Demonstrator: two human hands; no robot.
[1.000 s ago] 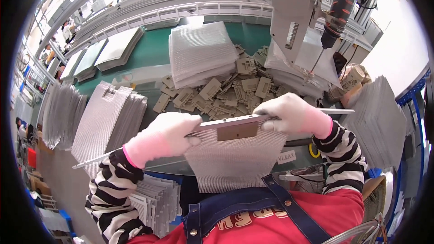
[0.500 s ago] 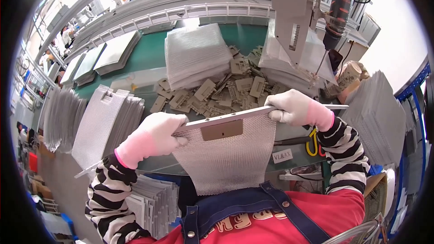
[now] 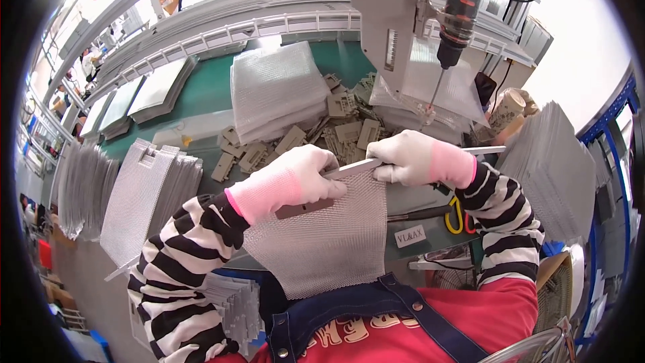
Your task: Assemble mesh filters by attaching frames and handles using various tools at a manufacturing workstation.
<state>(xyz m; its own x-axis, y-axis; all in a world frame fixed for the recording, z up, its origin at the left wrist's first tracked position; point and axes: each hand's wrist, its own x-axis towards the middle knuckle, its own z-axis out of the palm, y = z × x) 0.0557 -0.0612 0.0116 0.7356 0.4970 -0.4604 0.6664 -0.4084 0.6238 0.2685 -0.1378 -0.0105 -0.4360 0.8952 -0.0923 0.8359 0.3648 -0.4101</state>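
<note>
My left hand, in a white glove with a pink cuff, is closed at the top edge of a silver mesh sheet. Along that edge runs a long thin metal strip, its ends sticking out past both arms. My right hand, gloved alike, grips the strip a short way to the right, thumb below it. Under my left fingers a brown-grey plate on the sheet is partly hidden. The sheet hangs down to my apron.
Loose beige plastic parts lie heaped beyond my hands. Stacks of mesh sheets stand behind and to the left. A powered screwdriver hangs at the upper right. Yellow-handled scissors and a small label card lie at the right.
My left hand has slid right along the strip, closer to my right hand, and now covers part of the brown-grey plate. The whole view has shifted slightly.
</note>
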